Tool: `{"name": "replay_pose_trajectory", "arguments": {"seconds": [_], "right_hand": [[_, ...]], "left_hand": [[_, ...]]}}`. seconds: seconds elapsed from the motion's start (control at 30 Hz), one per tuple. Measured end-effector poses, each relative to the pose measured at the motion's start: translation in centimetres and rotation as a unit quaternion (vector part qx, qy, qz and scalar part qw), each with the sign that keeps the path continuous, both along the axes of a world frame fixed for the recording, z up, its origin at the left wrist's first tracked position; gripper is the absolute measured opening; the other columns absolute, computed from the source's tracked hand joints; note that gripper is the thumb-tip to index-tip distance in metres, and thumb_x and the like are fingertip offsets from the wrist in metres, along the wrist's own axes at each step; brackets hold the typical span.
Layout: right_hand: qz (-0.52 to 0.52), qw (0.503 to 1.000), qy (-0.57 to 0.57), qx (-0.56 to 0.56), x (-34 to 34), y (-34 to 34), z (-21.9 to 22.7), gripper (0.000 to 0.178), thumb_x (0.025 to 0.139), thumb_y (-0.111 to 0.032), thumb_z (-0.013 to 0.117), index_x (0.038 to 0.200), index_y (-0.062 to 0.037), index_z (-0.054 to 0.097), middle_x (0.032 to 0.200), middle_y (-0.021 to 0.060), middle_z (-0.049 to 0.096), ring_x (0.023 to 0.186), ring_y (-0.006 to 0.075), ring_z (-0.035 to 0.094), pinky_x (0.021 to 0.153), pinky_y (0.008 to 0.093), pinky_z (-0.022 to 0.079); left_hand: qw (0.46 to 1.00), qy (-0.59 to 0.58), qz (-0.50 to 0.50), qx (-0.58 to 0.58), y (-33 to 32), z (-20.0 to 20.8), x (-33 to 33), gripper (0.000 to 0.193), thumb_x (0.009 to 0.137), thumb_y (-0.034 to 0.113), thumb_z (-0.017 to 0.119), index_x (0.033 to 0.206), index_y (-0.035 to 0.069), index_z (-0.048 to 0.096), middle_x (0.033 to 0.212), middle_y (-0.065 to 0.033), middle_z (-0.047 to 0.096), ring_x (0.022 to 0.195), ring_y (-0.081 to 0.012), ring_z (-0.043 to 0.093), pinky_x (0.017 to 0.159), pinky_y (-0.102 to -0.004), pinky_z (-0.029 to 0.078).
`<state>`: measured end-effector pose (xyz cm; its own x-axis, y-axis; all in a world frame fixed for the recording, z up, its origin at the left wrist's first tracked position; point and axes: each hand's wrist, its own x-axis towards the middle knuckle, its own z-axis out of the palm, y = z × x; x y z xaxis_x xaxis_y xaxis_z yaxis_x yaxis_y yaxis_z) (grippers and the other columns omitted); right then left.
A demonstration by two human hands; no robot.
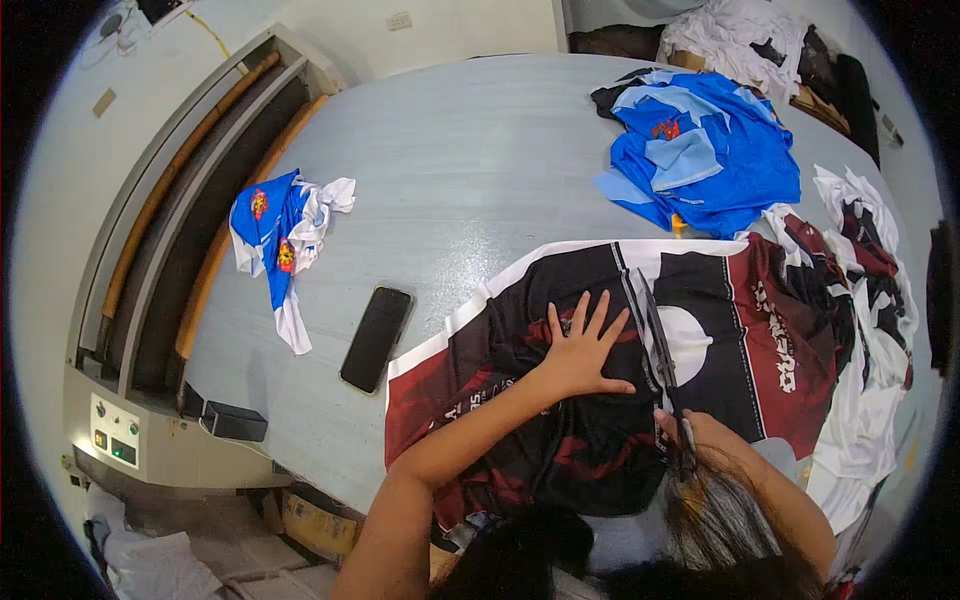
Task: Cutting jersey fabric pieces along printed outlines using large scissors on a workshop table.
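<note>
A printed black, dark red and white fabric sheet (540, 300) lies spread over the near right of the table (440, 140). My left hand (582, 350) rests flat on its black part, fingers spread. Long dark scissors (655, 325) lie along a white-edged line between two panels, their tips pointing away from me. My right hand (705, 437) is closed round the scissors' handles, partly hidden by dark hair that hangs into the lower right. Just right of the blades a white rounded patch shows on the cloth.
A black phone (376, 338) lies left of the fabric. Blue-white scraps (288, 235) sit farther left, a blue cloth pile (715, 160) far right, white and dark red scraps (865, 400) at the right edge. A roller machine (190, 220) borders the left side, with a small black box (235, 420) nearby.
</note>
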<state>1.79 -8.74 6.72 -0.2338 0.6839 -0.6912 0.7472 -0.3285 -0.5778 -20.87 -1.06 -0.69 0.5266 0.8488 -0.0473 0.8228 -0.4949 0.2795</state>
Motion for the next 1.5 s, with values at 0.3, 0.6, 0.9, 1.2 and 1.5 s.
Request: {"name": "replay_pose_trajectory", "arguments": {"seconds": [0.3, 0.6, 0.9, 1.2, 1.5], "right_hand": [[0.008, 1.000, -0.013, 0.025, -1.4, 1.9, -0.9, 0.076, 0.094, -0.063, 0.033, 0.083, 0.0065, 0.061, 0.068, 0.0163, 0.059, 0.069, 0.0236, 0.059, 0.064, 0.0369, 0.045], [-0.036, 0.990, 0.133, 0.020, -1.7, 5.3, -0.9, 0.073, 0.091, -0.068, 0.034, 0.089, 0.0002, 0.062, 0.077, 0.0070, 0.056, 0.074, 0.0173, 0.051, 0.070, 0.0307, 0.044], [-0.049, 0.991, 0.121, 0.022, -2.2, 5.5, -1.0, 0.065, 0.096, -0.057, 0.038, 0.093, 0.0036, 0.060, 0.073, 0.0069, 0.055, 0.069, 0.0149, 0.050, 0.065, 0.0310, 0.043], [-0.040, 0.995, 0.089, -0.035, -2.0, 6.5, -0.2, 0.069, 0.091, -0.064, 0.042, 0.089, 0.0026, 0.060, 0.071, 0.0059, 0.056, 0.064, 0.0143, 0.055, 0.060, 0.0283, 0.046], [-0.076, 0.976, 0.185, -0.082, -1.8, 7.0, 0.1, 0.082, 0.080, -0.072, 0.052, 0.104, 0.0059, 0.054, 0.073, 0.0086, 0.056, 0.053, 0.0165, 0.058, 0.049, 0.0290, 0.050]], "left_hand": [[0.999, 0.008, 0.000, -0.047, -0.7, 0.6, 0.2, 0.116, 0.064, 0.074, 0.064, 0.150, 0.017, 0.012, 0.155, -0.0218, -0.003, 0.141, -0.0469, -0.003, 0.093, -0.0803, 0.002], [0.998, 0.003, -0.010, -0.070, -0.9, 1.2, 0.3, 0.117, 0.063, 0.074, 0.066, 0.150, 0.016, 0.013, 0.155, -0.0221, -0.003, 0.140, -0.0474, -0.004, 0.094, -0.0801, 0.000], [0.997, 0.004, -0.012, -0.082, -1.0, 1.2, 0.1, 0.118, 0.062, 0.072, 0.068, 0.150, 0.017, 0.012, 0.155, -0.0210, -0.003, 0.140, -0.0471, -0.006, 0.092, -0.0813, 0.003], [0.971, 0.111, 0.025, -0.210, -2.8, 4.9, 0.4, 0.119, 0.061, 0.061, 0.077, 0.150, 0.018, 0.010, 0.154, -0.0196, -0.013, 0.137, -0.0531, -0.009, 0.092, -0.0803, 0.020], [0.960, 0.147, 0.019, -0.236, -2.9, 5.4, 0.4, 0.124, 0.056, 0.055, 0.083, 0.150, 0.018, 0.011, 0.154, -0.0173, -0.016, 0.137, -0.0533, -0.010, 0.090, -0.0800, 0.026]]}}
